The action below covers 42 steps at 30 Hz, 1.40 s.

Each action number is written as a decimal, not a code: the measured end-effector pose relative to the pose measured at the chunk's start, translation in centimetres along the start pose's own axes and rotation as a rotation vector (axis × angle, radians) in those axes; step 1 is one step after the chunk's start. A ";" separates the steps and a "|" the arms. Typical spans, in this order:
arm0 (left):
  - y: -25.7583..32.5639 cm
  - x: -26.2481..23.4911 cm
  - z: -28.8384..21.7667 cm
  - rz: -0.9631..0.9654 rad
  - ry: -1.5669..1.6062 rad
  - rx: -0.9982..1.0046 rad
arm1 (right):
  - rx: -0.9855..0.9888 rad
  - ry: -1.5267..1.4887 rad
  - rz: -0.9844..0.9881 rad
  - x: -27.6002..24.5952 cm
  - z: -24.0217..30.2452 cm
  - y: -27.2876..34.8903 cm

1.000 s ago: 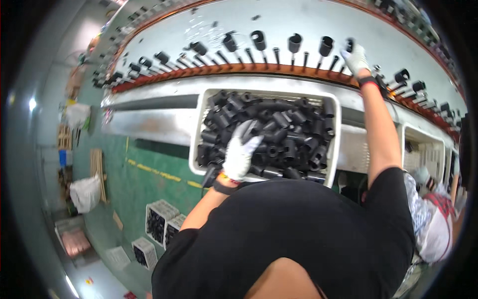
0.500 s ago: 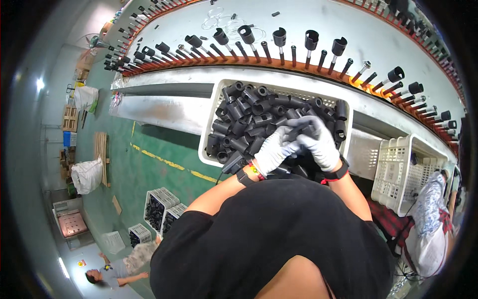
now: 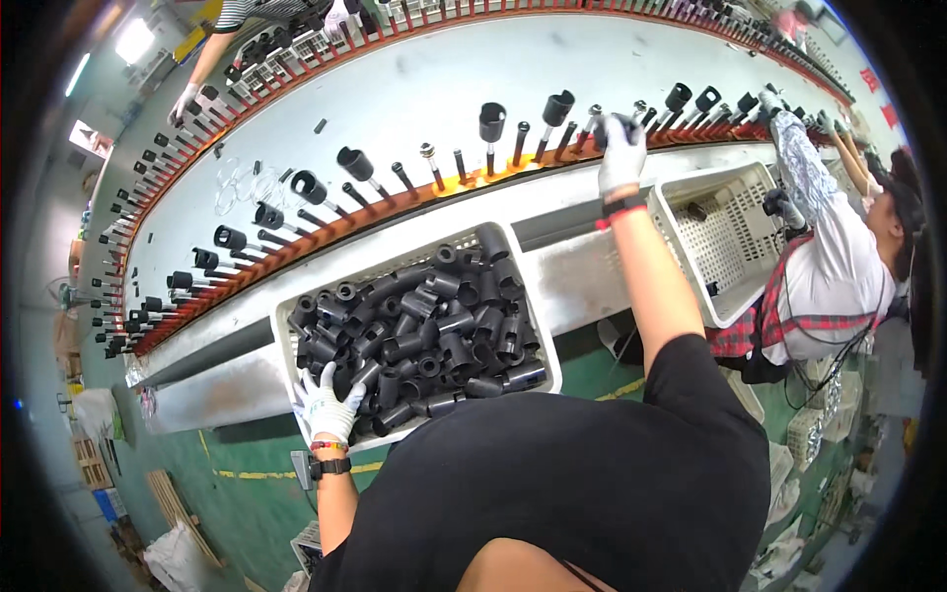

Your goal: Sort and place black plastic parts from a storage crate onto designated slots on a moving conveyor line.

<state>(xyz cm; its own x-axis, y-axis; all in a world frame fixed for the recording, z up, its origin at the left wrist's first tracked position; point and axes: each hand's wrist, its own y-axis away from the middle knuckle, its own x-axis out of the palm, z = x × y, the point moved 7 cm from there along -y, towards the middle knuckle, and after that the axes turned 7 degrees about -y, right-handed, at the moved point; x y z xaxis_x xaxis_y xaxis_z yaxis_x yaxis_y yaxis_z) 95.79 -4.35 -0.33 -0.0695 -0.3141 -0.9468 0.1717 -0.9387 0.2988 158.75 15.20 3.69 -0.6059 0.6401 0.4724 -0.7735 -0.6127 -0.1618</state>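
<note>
A white crate piled with black tubular parts stands in front of me against the grey ledge. My left hand, in a white glove, rests with spread fingers on the parts at the crate's near left corner. My right hand, also gloved, is stretched far forward to the orange rail of upright pegs. Its fingers are closed around a black part at a peg. Several pegs along the rail carry black parts; others stand bare.
The long curved grey conveyor table runs behind the rail. To the right stands a nearly empty white crate, with a co-worker beside it. Another person's hand works at the far left. Below lies green floor.
Both hands were together in the crate half a second ago. My right hand has since gone up to the peg rail with a black part, and my left hand has slid to the crate's near left corner.
</note>
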 end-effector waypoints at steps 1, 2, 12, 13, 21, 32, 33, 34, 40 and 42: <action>-0.3 -0.4 -1.2 -0.032 0.031 0.050 | -0.089 -0.100 -0.054 -1.1 -0.4 -3.7; 0.1 -0.3 -1.3 -0.056 0.058 0.061 | -0.095 -0.035 -0.104 0.4 0.4 -4.5; 0.5 0.3 -0.1 -0.207 0.194 -0.055 | -0.151 0.534 0.256 5.3 -9.8 -5.3; 0.6 0.2 0.0 -0.201 0.199 -0.039 | -0.145 0.615 0.307 6.0 -10.2 -5.0; -2.8 -0.7 0.1 -0.223 0.299 0.249 | -0.011 0.871 0.521 10.2 -9.5 0.0; -3.8 0.0 -1.2 0.162 -0.173 0.300 | -0.003 0.687 1.406 14.2 -2.2 35.4; -3.9 0.2 -0.3 0.100 0.063 0.309 | 0.083 0.716 1.459 13.8 -1.6 38.0; -4.1 -0.1 0.2 0.038 0.299 0.320 | 0.170 0.746 1.506 13.4 -1.2 40.2; -1.0 -2.7 -5.1 0.213 1.733 0.143 | 0.380 0.296 1.144 12.7 -0.2 42.8; 1.0 -2.4 -8.7 0.398 2.013 0.206 | 0.362 0.167 1.041 13.4 1.0 41.9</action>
<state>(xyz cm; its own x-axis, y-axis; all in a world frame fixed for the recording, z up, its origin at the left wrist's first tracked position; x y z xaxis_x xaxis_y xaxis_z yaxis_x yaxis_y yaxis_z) 104.64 -3.27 1.24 0.9033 -0.0330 0.4278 -0.1978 -0.9168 0.3468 118.43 -2.35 4.05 -0.9657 -0.2267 0.1269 0.2095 -0.9683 -0.1361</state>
